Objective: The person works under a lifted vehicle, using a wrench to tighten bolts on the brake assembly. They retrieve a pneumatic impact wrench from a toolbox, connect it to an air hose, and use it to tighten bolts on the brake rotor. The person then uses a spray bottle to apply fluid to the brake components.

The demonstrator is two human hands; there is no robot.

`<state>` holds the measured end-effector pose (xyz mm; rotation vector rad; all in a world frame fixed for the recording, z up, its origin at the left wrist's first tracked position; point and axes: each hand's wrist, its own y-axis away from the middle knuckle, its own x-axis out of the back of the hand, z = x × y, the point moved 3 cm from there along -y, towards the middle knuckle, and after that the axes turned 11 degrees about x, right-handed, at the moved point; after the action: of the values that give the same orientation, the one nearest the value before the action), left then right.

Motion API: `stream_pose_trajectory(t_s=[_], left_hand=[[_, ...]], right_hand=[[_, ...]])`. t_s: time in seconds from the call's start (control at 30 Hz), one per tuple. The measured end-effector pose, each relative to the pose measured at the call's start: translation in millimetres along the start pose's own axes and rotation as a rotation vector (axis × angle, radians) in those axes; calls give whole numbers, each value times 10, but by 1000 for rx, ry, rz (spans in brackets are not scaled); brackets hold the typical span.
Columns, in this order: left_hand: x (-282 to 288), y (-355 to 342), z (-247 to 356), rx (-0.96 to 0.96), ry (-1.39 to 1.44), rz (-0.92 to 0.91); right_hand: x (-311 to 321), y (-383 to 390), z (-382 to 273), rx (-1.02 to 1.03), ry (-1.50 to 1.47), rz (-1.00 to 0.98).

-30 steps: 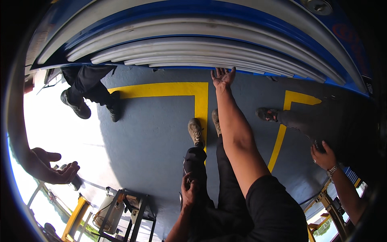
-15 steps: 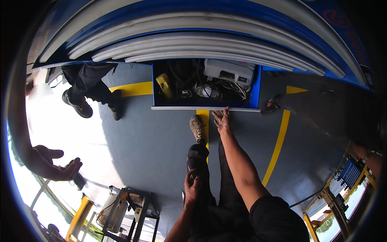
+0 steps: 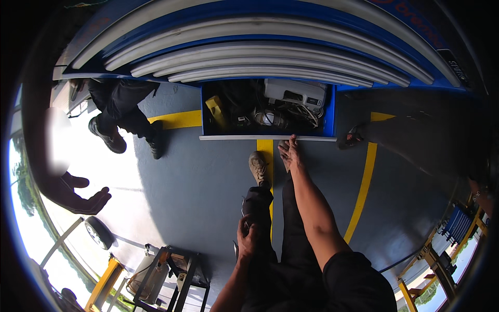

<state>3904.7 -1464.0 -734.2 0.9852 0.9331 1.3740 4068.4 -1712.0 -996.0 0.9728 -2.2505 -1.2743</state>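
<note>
Drawer, item 1: pulled further out of the blue cabinet than half a second ago, its white front edge now nearer the person's feet. Right hand: fingers hooked over that edge, gripping it. Left hand: closed loosely on the dark trouser knee. Contents: yellow tool, grey box, tangled cables. Risk: cables could snag as the drawer travels. Obstruction: tan shoe just beside the drawer; 1 bystander's open hand well apart.
</note>
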Motion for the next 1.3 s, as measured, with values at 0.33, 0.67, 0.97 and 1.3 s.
stream_pose_trajectory(t_s=[0.33,0.67,0.97,1.3], left_hand=[[76,141,-600,94,82,-110],[-645,794,509,-142,-553,-161],[-2758,1769,-395,-454,-1207,100],[-5338,2477,-2190,-453,-1775,-278]], right_hand=[[1790,2494,-1468,809,682,-115],[6535,5546,2781,-453,1000,177],[7706,6336,3833,-379,-324,596],[11219,5205,1276,275,-286,879]])
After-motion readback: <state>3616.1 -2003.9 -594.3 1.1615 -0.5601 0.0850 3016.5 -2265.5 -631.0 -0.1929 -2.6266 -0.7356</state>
